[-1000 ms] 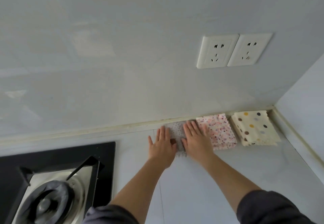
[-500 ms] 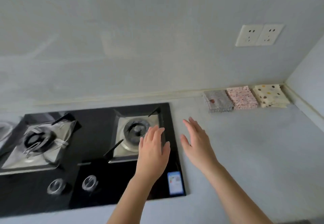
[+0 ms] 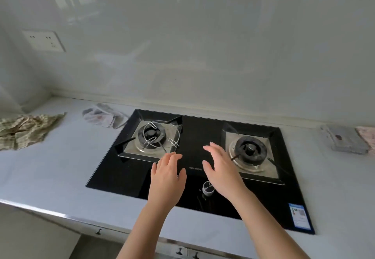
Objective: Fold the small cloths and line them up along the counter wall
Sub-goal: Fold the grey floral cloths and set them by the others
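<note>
My left hand (image 3: 166,177) and my right hand (image 3: 222,169) hover empty over the middle of the black gas hob, fingers straight and spread. A folded grey cloth (image 3: 345,141) lies by the wall at the far right, with the edge of a pink speckled cloth (image 3: 368,138) beside it. Left of the hob, a crumpled white-grey cloth (image 3: 103,114) lies unfolded near the wall. A rumpled beige checked cloth (image 3: 24,131) is spread at the far left of the counter.
The two-burner gas hob (image 3: 203,173) fills the counter's middle, with a knob (image 3: 207,187) near its front. Pale counter (image 3: 50,173) runs left to a corner wall with a socket (image 3: 43,40). The counter's front edge (image 3: 60,216) has drawers below.
My hands left the folded grey cloth at the wall and travelled left over the hob. The view swung left, bringing the two unfolded cloths into sight.
</note>
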A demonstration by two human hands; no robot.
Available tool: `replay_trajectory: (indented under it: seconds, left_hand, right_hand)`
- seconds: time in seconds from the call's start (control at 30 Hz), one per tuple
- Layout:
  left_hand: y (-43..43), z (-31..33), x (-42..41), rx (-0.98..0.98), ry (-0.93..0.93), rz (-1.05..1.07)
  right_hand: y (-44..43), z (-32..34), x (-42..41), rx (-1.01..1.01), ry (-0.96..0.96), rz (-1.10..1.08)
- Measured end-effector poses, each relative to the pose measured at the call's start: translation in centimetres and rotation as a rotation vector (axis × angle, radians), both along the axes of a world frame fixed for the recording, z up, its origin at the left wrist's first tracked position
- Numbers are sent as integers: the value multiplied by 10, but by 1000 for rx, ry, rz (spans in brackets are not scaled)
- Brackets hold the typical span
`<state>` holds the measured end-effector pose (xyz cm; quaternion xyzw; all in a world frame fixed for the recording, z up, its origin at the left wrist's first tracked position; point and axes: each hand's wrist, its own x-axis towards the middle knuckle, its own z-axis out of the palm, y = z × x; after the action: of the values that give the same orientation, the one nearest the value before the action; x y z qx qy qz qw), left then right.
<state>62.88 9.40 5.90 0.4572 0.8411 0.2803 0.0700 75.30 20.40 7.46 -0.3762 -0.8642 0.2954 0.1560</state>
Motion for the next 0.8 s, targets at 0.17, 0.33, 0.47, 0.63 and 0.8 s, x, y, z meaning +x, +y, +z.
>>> replay_trajectory:
  seconds: [0.17, 0.33, 0.47, 0.63, 0.8]
  left_hand:
    - [-24, -15, -116, -100, 10, 118]
    - [-47, -27, -220, -148, 22, 229]
    - [-56, -45, -280, -242, 9, 190]
    - [-47, -70, -382, -353, 21, 98]
    - [-30, -88, -487, -401, 88, -39]
  right_hand:
    - [-2, -16, -119, -29, -5, 142]
    - [-13, -18, -245, -55, -58, 289]
    - [-24, -24, -325, -65, -115, 348]
    - [-19, -47, -412, -134, -134, 258]
    - [-12, -71, -489, -188, -154, 59]
